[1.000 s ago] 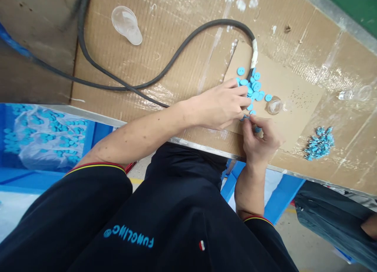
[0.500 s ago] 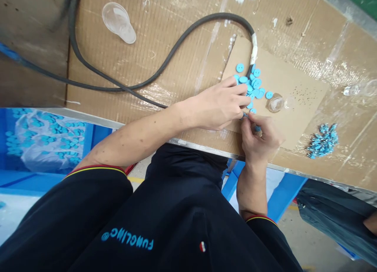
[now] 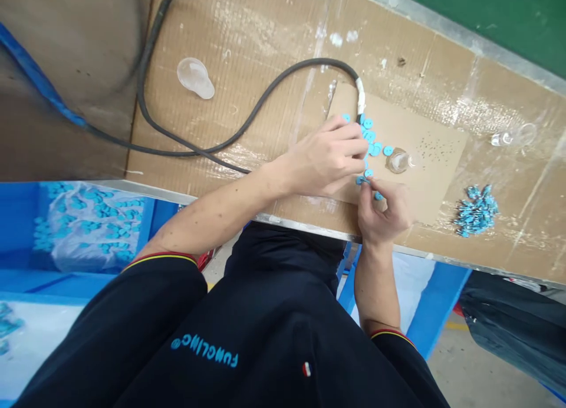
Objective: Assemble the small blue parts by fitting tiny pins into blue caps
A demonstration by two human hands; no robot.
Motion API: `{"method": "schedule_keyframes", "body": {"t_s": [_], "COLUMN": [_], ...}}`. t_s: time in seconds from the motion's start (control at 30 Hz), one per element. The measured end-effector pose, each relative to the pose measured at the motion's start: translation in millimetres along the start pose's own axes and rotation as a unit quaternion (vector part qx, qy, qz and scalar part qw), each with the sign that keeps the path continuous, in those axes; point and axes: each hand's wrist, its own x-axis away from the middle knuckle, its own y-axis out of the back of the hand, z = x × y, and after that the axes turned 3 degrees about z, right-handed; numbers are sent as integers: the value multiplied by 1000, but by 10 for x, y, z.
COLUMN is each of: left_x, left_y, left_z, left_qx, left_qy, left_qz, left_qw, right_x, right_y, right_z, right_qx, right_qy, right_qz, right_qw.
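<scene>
Down at the near edge of the surface (image 3: 247,72), both hands meet. The left hand (image 3: 329,160) reaches in from the left on a long bare forearm, palm down, fingers bent and drawn together over the near side of a cluster of blue discs (image 3: 370,141). The right hand (image 3: 384,210) comes up from below, wrist bent, thumb and fingers curled in and pinched on a small blue piece (image 3: 377,196) that peeks out between them. The fingertips of the two hands almost touch.

What the left hand's fingers pinch, if anything, is hidden under its own knuckles; I cannot tell. The held piece shows only as a sliver, so its shape is unclear. Part of the disc cluster is covered by the left hand.

The discs lie on a cardboard sheet (image 3: 435,160), just beyond and touching the left fingertips. A black hose (image 3: 265,95) curves across the surface and ends at the far side of the cluster. A small clear bottle (image 3: 399,160) lies just right of the discs. A second pile of blue pieces (image 3: 476,210) sits well apart to the right.
</scene>
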Motion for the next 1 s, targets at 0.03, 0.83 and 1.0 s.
{"method": "schedule_keyframes", "body": {"t_s": [0.03,0.83,1.0], "left_x": [-5,38,42], "left_y": [32,-46,-75], "left_z": [-11,-138,-115], "left_qx": [-11,-65,-94], "left_qy": [-1,-85,-117], "left_qz": [-15,-37,-68], "left_qw": [1000,994,986], "right_x": [13,40,52], "right_y": [3,67,78], "right_z": [-1,146,153], "right_qx": [-9,-63,-63], "right_qy": [2,156,158], "right_qz": [-22,-124,-110], "right_qw": [1000,978,979]}}
